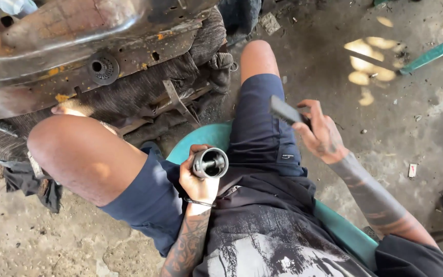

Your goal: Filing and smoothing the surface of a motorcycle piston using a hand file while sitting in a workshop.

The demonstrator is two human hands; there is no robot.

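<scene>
Here the left hand [197, 180] wraps a metal cylinder [210, 163], its open end turned up toward the face for a look inside. The right hand [320, 134] pinches a dark flat tool [286, 111], raised clear over the thigh.

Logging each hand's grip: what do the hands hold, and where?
Left hand grips a metal cylinder around its body; right hand holds a dark flat tool by one end.

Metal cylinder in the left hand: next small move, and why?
Probably bring the right hand down toward the metal cylinder. The left hand holds it over the lap with its open end up and a centre rod showing, while the right hand holds a dark flat tool raised and apart from it. Tool and cylinder are not yet touching.
</scene>
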